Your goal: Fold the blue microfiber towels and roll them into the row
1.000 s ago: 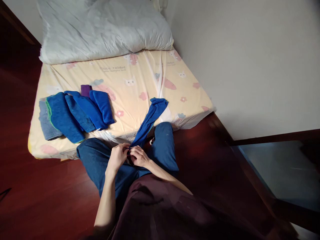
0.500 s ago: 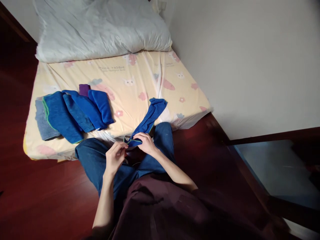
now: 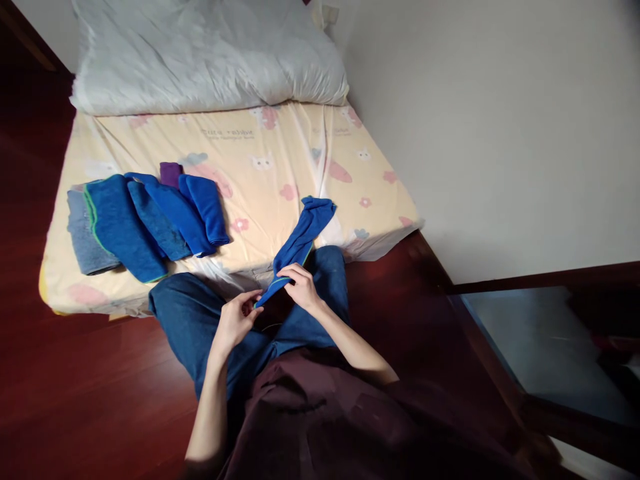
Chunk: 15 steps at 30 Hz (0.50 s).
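Note:
A long blue cloth (image 3: 301, 237) with a green edge runs from the mattress (image 3: 280, 167) down to my lap. My right hand (image 3: 301, 287) pinches its near end from above. My left hand (image 3: 236, 321) holds the same end from below, fingertips on the cloth's corner. Both hands sit over my blue-trousered knees (image 3: 193, 317). The cloth's far end lies bunched on the yellow patterned sheet.
Several folded blue cloths (image 3: 150, 217), a grey one (image 3: 83, 233) and a purple one (image 3: 171, 173) lie in a row at the mattress's left. A white pillow (image 3: 200, 57) is at the head. A pale wall (image 3: 490, 133) stands right; dark red wooden floor (image 3: 75, 393) surrounds.
Both hands have lifted the cloth's near end from my lap and moved it up toward the mattress edge, with the right hand now pinching higher on the cloth.

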Motion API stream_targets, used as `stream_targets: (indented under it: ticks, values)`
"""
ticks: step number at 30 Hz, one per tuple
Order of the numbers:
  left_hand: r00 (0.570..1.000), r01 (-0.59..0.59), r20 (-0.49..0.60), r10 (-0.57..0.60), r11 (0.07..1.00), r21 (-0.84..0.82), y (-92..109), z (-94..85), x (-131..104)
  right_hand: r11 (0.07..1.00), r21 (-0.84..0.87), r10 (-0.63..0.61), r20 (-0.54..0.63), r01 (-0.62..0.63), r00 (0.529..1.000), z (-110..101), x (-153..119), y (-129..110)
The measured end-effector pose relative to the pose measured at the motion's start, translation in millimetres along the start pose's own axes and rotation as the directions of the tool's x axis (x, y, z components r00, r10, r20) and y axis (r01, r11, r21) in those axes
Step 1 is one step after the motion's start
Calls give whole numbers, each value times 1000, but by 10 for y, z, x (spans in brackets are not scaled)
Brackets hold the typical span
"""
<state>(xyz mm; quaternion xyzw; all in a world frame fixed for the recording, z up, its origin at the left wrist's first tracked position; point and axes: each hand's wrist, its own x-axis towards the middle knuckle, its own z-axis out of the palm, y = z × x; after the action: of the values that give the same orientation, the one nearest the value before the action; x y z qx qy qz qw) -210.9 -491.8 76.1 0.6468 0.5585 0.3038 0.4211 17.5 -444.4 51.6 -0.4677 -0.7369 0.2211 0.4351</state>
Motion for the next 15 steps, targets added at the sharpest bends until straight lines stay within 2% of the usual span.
stream_targets:
  ticks: [4, 8, 11, 15]
  values:
    - [994, -92, 56, 93, 995, -27, 50, 108, 2, 997, -30, -63, 50, 64, 997, 55, -61, -32]
    - [985, -169, -21, 171, 983, 68, 142, 201, 22, 995, -10, -95, 18, 95, 995, 63, -69, 18]
    - [977, -195, -57, 204, 972, 133, 214, 165, 21, 996, -31, -84, 4, 84, 996, -2, -52, 104]
    - [984, -172, 64, 166, 979, 108, 322, 61, 31, 994, -55, -88, 45, 91, 995, -79, -69, 201]
